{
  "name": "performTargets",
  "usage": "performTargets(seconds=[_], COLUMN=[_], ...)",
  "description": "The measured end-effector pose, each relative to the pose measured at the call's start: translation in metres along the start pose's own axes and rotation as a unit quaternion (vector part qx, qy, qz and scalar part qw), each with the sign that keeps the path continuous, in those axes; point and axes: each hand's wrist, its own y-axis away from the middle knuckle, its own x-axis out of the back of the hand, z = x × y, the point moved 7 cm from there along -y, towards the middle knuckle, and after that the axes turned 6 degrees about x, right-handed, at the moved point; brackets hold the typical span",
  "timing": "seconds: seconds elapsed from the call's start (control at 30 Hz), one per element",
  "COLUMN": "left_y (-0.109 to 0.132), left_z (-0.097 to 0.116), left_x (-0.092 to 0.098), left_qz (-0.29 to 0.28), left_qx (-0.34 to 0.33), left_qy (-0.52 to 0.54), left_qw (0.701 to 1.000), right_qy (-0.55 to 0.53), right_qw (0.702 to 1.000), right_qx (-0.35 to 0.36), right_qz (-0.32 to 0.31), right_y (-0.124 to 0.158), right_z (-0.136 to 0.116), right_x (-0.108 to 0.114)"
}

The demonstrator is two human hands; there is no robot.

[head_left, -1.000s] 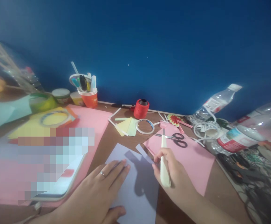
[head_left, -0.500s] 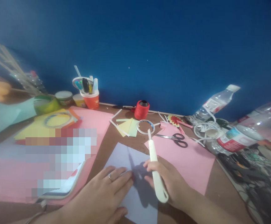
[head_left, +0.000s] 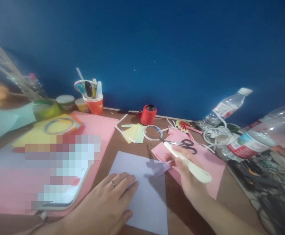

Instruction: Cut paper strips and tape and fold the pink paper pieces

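A sheet of lavender paper [head_left: 142,195] lies on the brown table in front of me. My left hand [head_left: 116,195], with a ring on one finger, rests flat on its left side, fingers stretched out. Above the right edge, my right hand [head_left: 185,166] is closed around a white-handled utility knife [head_left: 189,163], its dark tip pointing up and left. The fingertips of that hand also seem to pinch a raised flap of the lavender paper. Just beyond the knife, black-handled scissors [head_left: 188,145] lie on pink paper [head_left: 206,166], partly hidden by the knife and hand.
A tape roll [head_left: 153,138], pale paper pieces [head_left: 134,133] and a red spool-like object [head_left: 148,115] are farther back. At left lie a phone [head_left: 69,192], partly pixelated, and coloured sheets. A pen cup [head_left: 94,105] stands behind. Plastic bottles [head_left: 230,104] and clutter occupy the right.
My right hand has moved right and slightly up, and the knife has tilted from nearly upright to slanting left. The lavender paper's right side is now raised at the fingertips. My left hand barely shifted.
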Motion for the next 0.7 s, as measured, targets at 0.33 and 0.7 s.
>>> performTargets(seconds=[0.33,0.7], left_y=[0.002,-0.004], left_z=[-0.017,-0.037], left_x=[-0.006,-0.016], left_qz=[0.051,0.066], left_qx=[0.061,0.102], left_qy=[-0.041,-0.103], left_qw=[0.996,0.987], right_qy=[0.349,0.414], right_qw=[0.869,0.803], right_qx=[0.203,0.333], right_qz=[-0.285,-0.269], right_y=[0.019,0.035], right_z=[-0.016,-0.035], right_x=[-0.044,-0.054])
